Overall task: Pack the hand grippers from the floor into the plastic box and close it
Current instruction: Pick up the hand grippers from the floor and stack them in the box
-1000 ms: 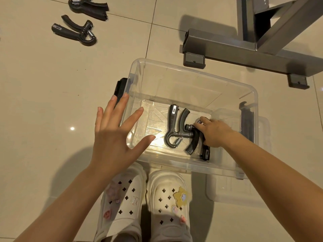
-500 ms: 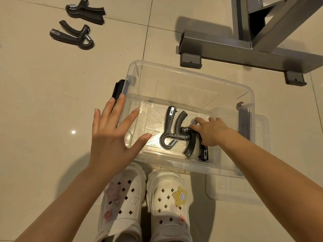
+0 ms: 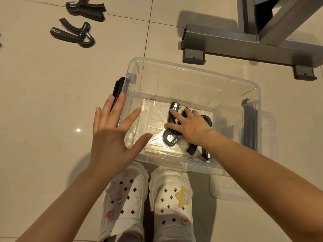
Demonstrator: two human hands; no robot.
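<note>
A clear plastic box (image 3: 192,67) stands open on the tiled floor in front of my feet. Two black hand grippers lie in it: one (image 3: 167,138) with its steel spring showing, another (image 3: 207,154) partly under my wrist. My right hand (image 3: 190,126) reaches into the box and lies across them, its fingers straight on the handles. Spread and holding nothing, my left hand (image 3: 113,137) hovers over the box's left rim. Two more hand grippers (image 3: 73,34) (image 3: 85,8) lie on the floor at the far left.
A clear lid (image 3: 244,191) lies under the box's right side. Black latches (image 3: 118,89) (image 3: 250,128) sit on both box ends. A grey metal frame (image 3: 227,42) with rubber feet stands just behind the box. My white clogs (image 3: 146,203) touch its near wall.
My right hand let go of the right-hand gripper and slid left and forward, now lying over both. My left hand stayed hovering at the rim.
</note>
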